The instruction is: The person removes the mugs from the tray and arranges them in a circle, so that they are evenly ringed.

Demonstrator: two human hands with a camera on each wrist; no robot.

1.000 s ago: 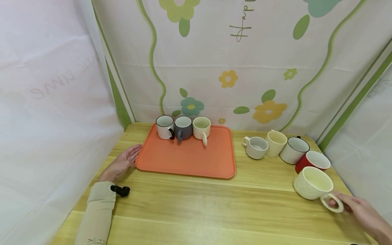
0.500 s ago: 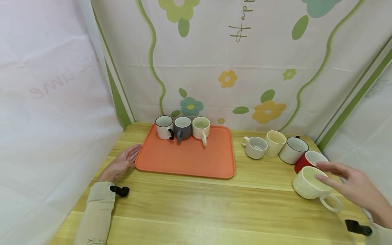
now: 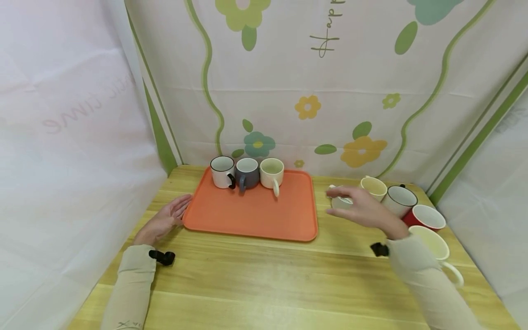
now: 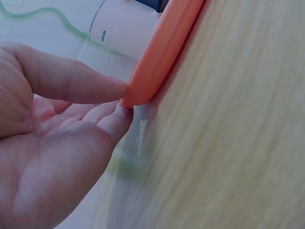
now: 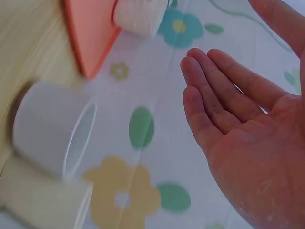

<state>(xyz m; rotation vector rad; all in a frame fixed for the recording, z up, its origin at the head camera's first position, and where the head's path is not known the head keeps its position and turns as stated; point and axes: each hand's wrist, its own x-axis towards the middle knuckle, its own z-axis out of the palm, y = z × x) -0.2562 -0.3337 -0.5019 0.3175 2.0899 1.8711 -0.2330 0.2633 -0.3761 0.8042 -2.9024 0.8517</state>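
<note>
We see the left hand (image 3: 162, 222) touching the left edge of the orange tray (image 3: 247, 213) with outstretched, uncurled fingers; three mugs (image 3: 252, 179) stand along the tray's far side. We find the right hand (image 3: 360, 207), fingers extended and grasping nothing, near the small white cup (image 5: 47, 126), which stands on the wooden table (image 3: 247, 284) beside the pale yellow mug (image 3: 374, 187)

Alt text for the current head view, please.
Right hand hovers at a white cup, with four more mugs at right on a wooden table. Left hand touches an orange tray bearing three mugs.
</note>
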